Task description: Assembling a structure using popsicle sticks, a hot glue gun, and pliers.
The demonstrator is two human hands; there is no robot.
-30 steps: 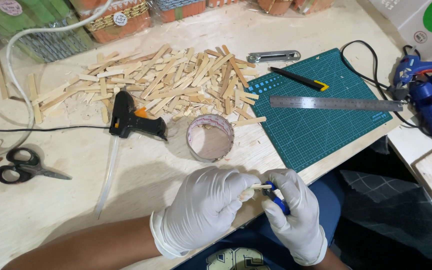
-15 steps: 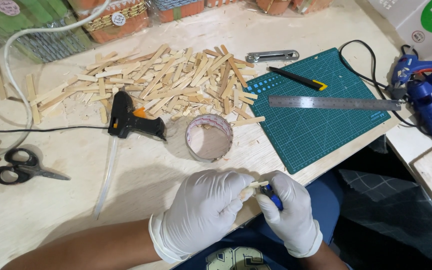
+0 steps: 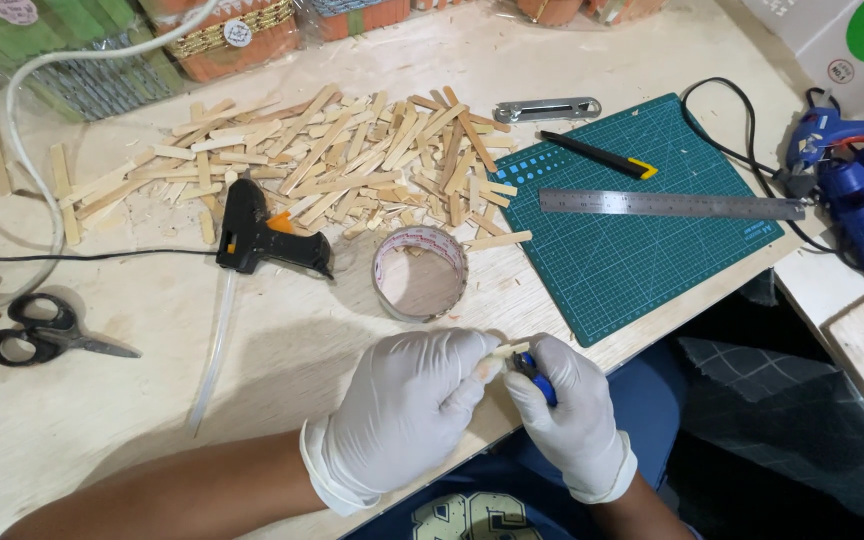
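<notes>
Wooden stick piece [image 3: 508,350] pinched at near bench [image 3: 102,420] edge: left hand [image 3: 407,415] grip closed on it, right hand [image 3: 572,420] grip closed on blue-handled tool [image 3: 537,375]. Risk: tool slips into gloved fingertips [image 3: 487,368], touching the cut.

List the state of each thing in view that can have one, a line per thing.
Left gloved hand: pinching a small wooden stick piece.
Right gloved hand: gripping a blue-handled tool.
Black glue gun: lying on its side, glue stick loaded.
Black-handled scissors: closed.
Tape roll: lying flat.
Steel ruler: lying across the green cutting mat.
Blue glue gun: lying down.
</notes>
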